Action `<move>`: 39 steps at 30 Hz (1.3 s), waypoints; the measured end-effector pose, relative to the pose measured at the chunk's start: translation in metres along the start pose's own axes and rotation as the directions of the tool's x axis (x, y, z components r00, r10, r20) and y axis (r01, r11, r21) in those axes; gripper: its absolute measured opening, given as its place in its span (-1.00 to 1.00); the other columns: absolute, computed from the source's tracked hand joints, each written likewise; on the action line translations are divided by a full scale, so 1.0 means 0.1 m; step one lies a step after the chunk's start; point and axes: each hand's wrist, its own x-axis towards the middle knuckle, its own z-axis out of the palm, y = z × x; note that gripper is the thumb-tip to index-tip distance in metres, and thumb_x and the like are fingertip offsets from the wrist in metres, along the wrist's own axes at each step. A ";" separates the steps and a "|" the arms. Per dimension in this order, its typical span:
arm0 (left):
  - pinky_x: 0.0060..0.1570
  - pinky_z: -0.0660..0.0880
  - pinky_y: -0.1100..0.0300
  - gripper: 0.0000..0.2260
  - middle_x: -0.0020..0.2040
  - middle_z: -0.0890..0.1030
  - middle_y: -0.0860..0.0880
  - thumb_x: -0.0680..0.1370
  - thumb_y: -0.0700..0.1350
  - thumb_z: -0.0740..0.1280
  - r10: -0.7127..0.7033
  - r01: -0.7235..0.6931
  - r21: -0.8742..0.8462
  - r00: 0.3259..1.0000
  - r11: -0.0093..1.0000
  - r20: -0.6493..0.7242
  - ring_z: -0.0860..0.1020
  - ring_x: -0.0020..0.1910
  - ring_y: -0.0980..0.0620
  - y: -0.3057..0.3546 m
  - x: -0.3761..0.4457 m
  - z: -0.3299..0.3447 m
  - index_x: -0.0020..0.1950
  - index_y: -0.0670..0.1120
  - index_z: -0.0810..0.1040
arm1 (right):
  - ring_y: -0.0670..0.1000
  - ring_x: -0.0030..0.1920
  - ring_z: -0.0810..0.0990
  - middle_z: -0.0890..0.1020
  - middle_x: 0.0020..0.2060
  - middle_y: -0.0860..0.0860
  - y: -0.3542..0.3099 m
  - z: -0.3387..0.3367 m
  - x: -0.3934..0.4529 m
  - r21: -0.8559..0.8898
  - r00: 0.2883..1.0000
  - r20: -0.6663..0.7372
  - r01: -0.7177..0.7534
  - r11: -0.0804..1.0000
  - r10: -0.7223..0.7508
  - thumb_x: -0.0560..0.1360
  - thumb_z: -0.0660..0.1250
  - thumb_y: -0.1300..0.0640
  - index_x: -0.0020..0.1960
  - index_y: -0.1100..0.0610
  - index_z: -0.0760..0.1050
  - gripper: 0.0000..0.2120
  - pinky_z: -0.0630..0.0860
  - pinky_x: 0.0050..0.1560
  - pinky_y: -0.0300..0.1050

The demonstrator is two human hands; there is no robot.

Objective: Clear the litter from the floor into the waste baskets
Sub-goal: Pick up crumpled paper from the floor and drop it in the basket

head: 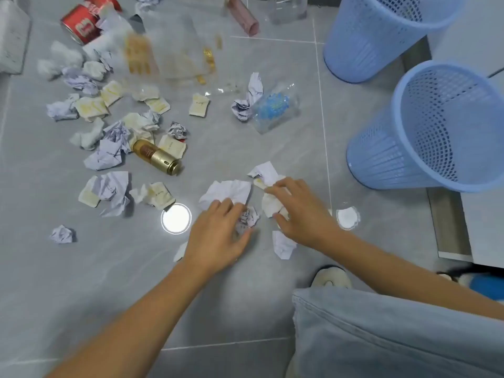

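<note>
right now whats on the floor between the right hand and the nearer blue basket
In the head view, mostly bare grey tile between the right hand and the nearer blue basket. One small round white piece lies just right of the hand.

Beyond the fingers [229, 203] lie two blue perforated plastic waste baskets [447, 126], two red metal cans [81, 23], one gold cylindrical metal can [156, 156] and many crumpled white paper scraps [109, 156], too jumbled to count.

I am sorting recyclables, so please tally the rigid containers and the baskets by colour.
Red can: 1
Gold bottle: 1
Pink tube: 1
Clear cup with blue beads: 1
Blue waste baskets: 2
Total: 6
</note>
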 end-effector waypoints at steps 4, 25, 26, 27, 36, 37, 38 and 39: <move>-0.19 0.41 0.08 -0.58 0.07 0.48 0.00 0.49 0.19 0.38 0.023 -0.036 0.077 0.987 0.996 0.160 0.47 0.07 -0.08 0.04 0.02 0.24 0.27 0.02 0.51 | 0.21 0.27 0.42 0.45 0.34 0.06 0.09 0.25 -0.06 -0.104 0.992 0.110 -0.054 0.993 0.066 0.46 0.44 0.17 0.43 0.00 0.42 -0.45 0.57 0.04 0.20; -0.41 0.18 0.21 -0.75 -0.05 0.36 0.04 0.47 -0.07 0.40 0.102 -0.098 0.044 0.991 0.994 -0.090 0.39 -0.05 0.00 0.54 0.57 -0.33 0.14 0.03 0.52 | 0.06 -0.10 0.48 0.49 -0.10 0.01 0.14 -0.48 -0.11 0.183 0.943 -0.315 -0.048 0.982 0.105 0.47 0.45 0.33 -0.02 0.15 0.61 -0.86 0.44 -0.15 -0.13; -0.41 0.17 0.25 -0.74 -0.06 0.36 0.05 0.47 -0.06 0.41 0.130 -0.126 0.045 0.985 0.991 -0.112 0.38 -0.05 0.01 0.63 0.65 -0.46 0.15 0.04 0.52 | 0.04 -0.10 0.48 0.49 -0.10 0.00 0.13 -0.62 -0.13 0.198 0.931 -0.344 -0.052 0.979 0.119 0.48 0.44 0.32 -0.02 0.14 0.61 -0.87 0.45 -0.15 -0.13; -0.41 0.19 0.26 -0.73 -0.06 0.35 0.05 0.47 -0.06 0.41 0.158 -0.153 0.048 0.979 0.987 -0.129 0.38 -0.05 0.02 0.72 0.72 -0.57 0.15 0.05 0.52 | 0.01 -0.11 0.48 0.49 -0.11 -0.01 0.13 -0.76 -0.15 0.205 0.917 -0.378 -0.054 0.977 0.130 0.48 0.44 0.31 -0.03 0.14 0.62 -0.88 0.45 -0.15 -0.15; -0.29 0.30 0.11 -0.75 -0.05 0.38 0.01 0.46 -0.05 0.37 0.478 -0.469 0.101 0.838 0.877 -0.264 0.39 -0.02 -0.04 1.88 1.57 -1.29 0.14 0.01 0.53 | 0.06 -0.17 0.57 0.56 -0.15 0.04 0.48 -2.23 -0.43 0.157 0.651 -0.734 -0.113 0.981 0.193 0.46 0.49 0.29 -0.07 0.19 0.66 -0.93 0.55 -0.19 0.06; -0.28 0.34 0.08 -0.75 -0.05 0.39 -0.01 0.47 -0.04 0.37 0.511 -0.499 0.113 0.823 0.859 -0.247 0.40 -0.01 -0.06 2.03 1.69 -1.25 0.13 -0.01 0.53 | 0.06 -0.18 0.57 0.56 -0.15 0.05 0.61 -2.32 -0.46 0.155 0.623 -0.753 -0.143 0.978 0.211 0.45 0.49 0.29 -0.07 0.19 0.66 -0.93 0.55 -0.18 0.06; -0.27 0.38 0.05 -0.76 -0.04 0.40 -0.02 0.46 -0.03 0.37 0.536 -0.522 0.124 0.813 0.844 -0.227 0.41 -0.01 -0.09 2.18 1.81 -1.19 0.11 -0.03 0.52 | 0.05 -0.19 0.58 0.56 -0.15 0.05 0.74 -2.39 -0.50 0.164 0.604 -0.761 -0.176 0.971 0.238 0.45 0.48 0.30 -0.07 0.19 0.66 -0.92 0.55 -0.17 0.05; -0.27 0.40 0.02 -0.77 -0.03 0.41 -0.04 0.46 -0.03 0.36 0.555 -0.539 0.132 0.806 0.832 -0.207 0.41 0.00 -0.11 2.32 1.93 -1.10 0.09 -0.04 0.51 | 0.03 -0.20 0.58 0.56 -0.15 0.05 0.86 -2.42 -0.52 0.178 0.594 -0.757 -0.214 0.961 0.272 0.44 0.48 0.30 -0.07 0.18 0.66 -0.91 0.55 -0.15 0.04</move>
